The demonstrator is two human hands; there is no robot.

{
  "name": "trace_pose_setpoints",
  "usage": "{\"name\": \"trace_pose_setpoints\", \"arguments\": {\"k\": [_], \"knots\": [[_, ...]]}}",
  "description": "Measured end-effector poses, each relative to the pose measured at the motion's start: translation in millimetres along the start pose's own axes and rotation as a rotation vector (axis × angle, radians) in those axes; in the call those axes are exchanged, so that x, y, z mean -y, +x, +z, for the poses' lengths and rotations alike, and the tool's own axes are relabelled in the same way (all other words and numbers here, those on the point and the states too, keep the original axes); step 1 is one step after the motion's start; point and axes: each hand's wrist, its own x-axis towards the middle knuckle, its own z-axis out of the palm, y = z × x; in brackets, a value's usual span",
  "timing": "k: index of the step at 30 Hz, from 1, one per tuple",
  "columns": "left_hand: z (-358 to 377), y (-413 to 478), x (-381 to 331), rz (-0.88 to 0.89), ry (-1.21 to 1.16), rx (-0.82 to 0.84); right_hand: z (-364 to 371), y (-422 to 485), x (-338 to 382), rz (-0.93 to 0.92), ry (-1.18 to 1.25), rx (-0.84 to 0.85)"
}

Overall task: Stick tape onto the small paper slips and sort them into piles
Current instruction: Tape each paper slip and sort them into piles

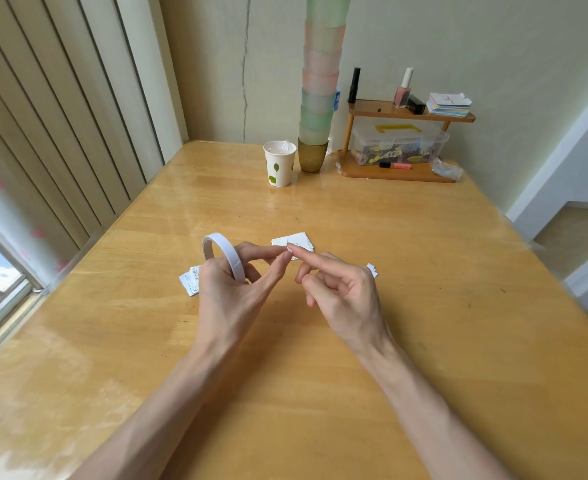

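Observation:
A white roll of tape point(221, 252) hangs around the fingers of my left hand point(230, 292), held above the wooden table point(320, 358). Its fingertips meet the forefinger of my right hand point(337, 289) on a tiny white piece of tape point(289, 250). Behind the fingertips a pile of small paper slips point(294, 241) lies flat on the table. Another pile of slips point(190, 280) shows to the left, partly hidden by my left hand. A small white slip point(372, 270) peeks out beside my right hand.
At the back stand a paper cup point(279, 163), a tall stack of coloured plastic cups point(318, 98), and a small wooden shelf point(396, 168) with a clear box, bottles and cards. A window and blinds run along the left edge.

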Motion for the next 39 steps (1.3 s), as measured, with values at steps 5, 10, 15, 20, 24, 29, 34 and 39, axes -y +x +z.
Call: {"name": "trace_pose_setpoints", "arguments": {"k": [5,10,15,20,24,29,34,39], "knots": [[1.3,-1.4,1.0,-0.004,0.021,-0.018,2.0,-0.5,-3.4,-0.024,-0.063,0.001],[0.8,-1.2,1.0,0.002,0.037,-0.029,2.0,-1.4,-3.7,-0.040,-0.085,-0.002],[-0.3,-0.5,0.1,0.015,0.037,-0.013,1.2,-1.0,-3.9,-0.037,-0.086,-0.011],[-0.6,0.0,0.5,0.013,0.041,-0.019,2.3,-0.8,-3.8,-0.050,-0.094,-0.014],[-0.3,-0.4,0.2,0.023,0.046,-0.008,2.0,-1.0,-4.1,-0.047,-0.101,-0.011],[-0.1,-0.3,0.3,0.015,0.026,-0.002,1.1,-0.7,-3.7,-0.041,-0.090,-0.012],[0.6,-0.3,1.0,0.001,0.017,-0.018,1.4,-1.6,-3.0,-0.032,-0.076,-0.004],[-0.6,0.5,-0.5,0.007,0.013,-0.008,1.1,-0.8,-3.0,-0.023,-0.070,-0.005]]}}
